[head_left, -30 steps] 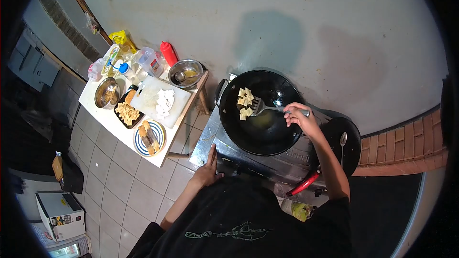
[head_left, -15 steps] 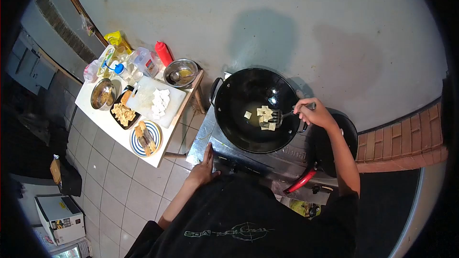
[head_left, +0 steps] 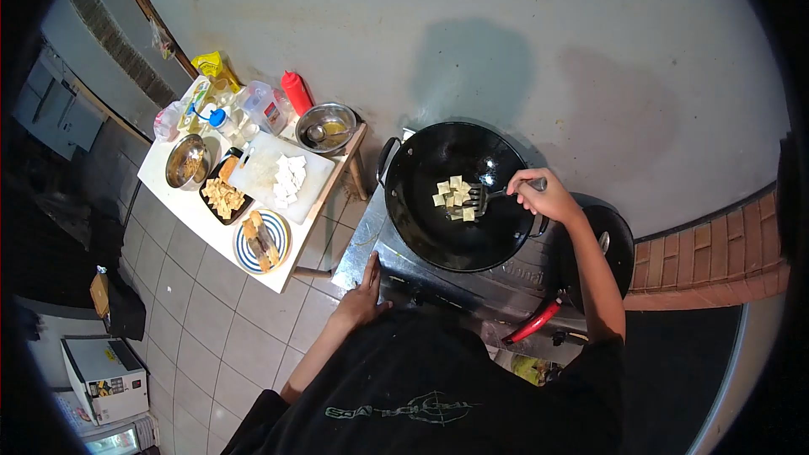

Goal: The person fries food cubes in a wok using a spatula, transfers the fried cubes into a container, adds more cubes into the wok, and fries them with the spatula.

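My right hand (head_left: 537, 194) grips the handle of a slotted metal spatula (head_left: 479, 199) above the right side of a black wok (head_left: 447, 244). The spatula's head touches several pale yellow cubes (head_left: 453, 194) near the middle of the wok. A little oil shines on the dark metal around them. My left hand (head_left: 362, 297) rests on the front left edge of the steel stove (head_left: 358, 244), its fingers stretched out and holding nothing.
Left of the stove, a table (head_left: 173, 211) bears a cutting board (head_left: 257, 177) with white pieces, a black tray of cut pieces (head_left: 223, 200), a striped plate (head_left: 282, 240), metal bowls and bottles. A black pan (head_left: 619, 236) with a red handle (head_left: 533, 323) lies at the right.
The spatula and cubes first shifted right across the wok, then a little back left. The cubes now lie spread near the middle. My left hand has stayed on the stove edge.
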Motion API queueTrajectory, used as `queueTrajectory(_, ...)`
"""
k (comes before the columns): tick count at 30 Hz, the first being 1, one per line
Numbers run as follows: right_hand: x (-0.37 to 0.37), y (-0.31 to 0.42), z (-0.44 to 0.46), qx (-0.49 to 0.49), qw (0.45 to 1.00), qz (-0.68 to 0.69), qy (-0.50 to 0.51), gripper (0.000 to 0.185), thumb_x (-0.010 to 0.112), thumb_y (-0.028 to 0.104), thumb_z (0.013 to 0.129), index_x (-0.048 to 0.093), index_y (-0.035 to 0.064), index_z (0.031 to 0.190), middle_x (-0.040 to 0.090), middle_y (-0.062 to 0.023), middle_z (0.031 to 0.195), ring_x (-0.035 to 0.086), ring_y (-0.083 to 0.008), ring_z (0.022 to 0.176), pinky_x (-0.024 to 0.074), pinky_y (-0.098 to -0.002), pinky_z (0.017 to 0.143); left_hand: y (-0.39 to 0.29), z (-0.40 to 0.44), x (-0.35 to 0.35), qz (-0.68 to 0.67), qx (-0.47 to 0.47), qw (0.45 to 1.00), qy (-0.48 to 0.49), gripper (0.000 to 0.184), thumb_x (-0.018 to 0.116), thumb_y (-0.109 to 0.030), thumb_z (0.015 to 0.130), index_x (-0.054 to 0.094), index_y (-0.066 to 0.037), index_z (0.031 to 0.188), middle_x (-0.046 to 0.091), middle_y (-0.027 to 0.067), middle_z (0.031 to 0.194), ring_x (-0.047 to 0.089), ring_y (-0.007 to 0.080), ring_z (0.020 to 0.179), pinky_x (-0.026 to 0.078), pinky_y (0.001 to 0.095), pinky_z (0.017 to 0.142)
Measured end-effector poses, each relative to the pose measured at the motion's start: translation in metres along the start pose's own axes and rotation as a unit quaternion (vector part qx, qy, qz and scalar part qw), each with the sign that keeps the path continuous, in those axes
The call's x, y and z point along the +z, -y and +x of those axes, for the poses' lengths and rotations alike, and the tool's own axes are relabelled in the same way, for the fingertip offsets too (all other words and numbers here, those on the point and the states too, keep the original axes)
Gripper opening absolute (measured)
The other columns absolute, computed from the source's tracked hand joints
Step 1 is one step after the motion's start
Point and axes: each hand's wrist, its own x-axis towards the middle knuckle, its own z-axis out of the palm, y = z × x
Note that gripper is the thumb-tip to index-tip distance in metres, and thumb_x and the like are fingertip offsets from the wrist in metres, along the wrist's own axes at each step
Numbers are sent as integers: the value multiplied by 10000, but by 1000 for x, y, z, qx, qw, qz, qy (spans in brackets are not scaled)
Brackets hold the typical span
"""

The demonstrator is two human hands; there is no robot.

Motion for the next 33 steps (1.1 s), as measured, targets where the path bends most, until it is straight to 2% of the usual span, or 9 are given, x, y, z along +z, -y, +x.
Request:
queueTrajectory(5,11,19,-21,-235,952,-187,-53,76,586,64,820,637,17,851,603,-124,700,625,-255,682,482,-364,659,0,1,1,-10,8,1000,2,959,641,-387,873,65,76,1485,-199,174,1563,549,430,1167,487,468,954)
queueTrajectory(8,25,41,-43,-203,938,-279,-37,70,591,24,820,629,15,878,553,-128,780,587,-298,718,459,-379,662,-3,1,0,6,10,1000,-10,962,637,-393,875,63,83,1482,-204,183,1560,538,426,1183,488,465,954)
queueTrajectory(17,14,40,-49,-185,944,-251,-106,59,608,71,790,638,46,834,594,-158,772,590,-339,765,473,-406,675,-3,1,0,31,9,999,-11,961,628,-413,877,71,82,1483,-200,188,1561,557,414,1168,500,460,937)
queueTrajectory(20,-5,55,-37,-77,955,-269,-99,116,591,140,787,670,57,807,656,-155,821,609,-338,837,466,-425,802,3,3,4,26,2,1000,12,963,627,-416,875,67,73,1487,-195,186,1563,564,410,1159,502,460,933)
queueTrajectory(24,-17,51,-11,-46,954,-284,-85,176,590,192,792,678,40,816,653,-143,757,611,-337,866,454,-419,860,7,4,9,29,22,999,-17,970,627,-421,875,59,68,1489,-194,178,1565,566,410,1156,503,458,932)
queueTrajectory(27,-21,47,5,-45,959,-270,-72,194,585,192,792,678,24,817,649,-133,705,623,-334,813,477,-397,836,6,5,7,26,14,1000,-8,972,625,-426,876,54,69,1489,-196,175,1565,560,410,1164,500,458,938)
queueTrajectory(29,-24,48,12,-25,961,-275,-7,205,561,195,819,683,30,815,624,-94,644,617,-254,630,513,-354,648,3,4,4,24,1,1000,7,972,623,-426,878,51,70,1488,-196,174,1565,556,410,1169,497,458,943)
queueTrajectory(30,-25,43,15,-28,960,-277,-4,205,561,195,819,683,30,815,624,-94,644,617,-254,630,513,-354,648,3,3,2,19,3,1000,11,970,621,-423,880,49,72,1487,-196,178,1564,547,411,1180,492,458,953)
queueTrajectory(33,-21,16,11,53,996,-71,32,239,518,208,867,676,51,780,539,-8,586,498,-64,468,376,-224,391,2,1,3,7,6,1000,3,965,619,-416,884,46,77,1485,-198,186,1561,529,411,1202,480,457,973)
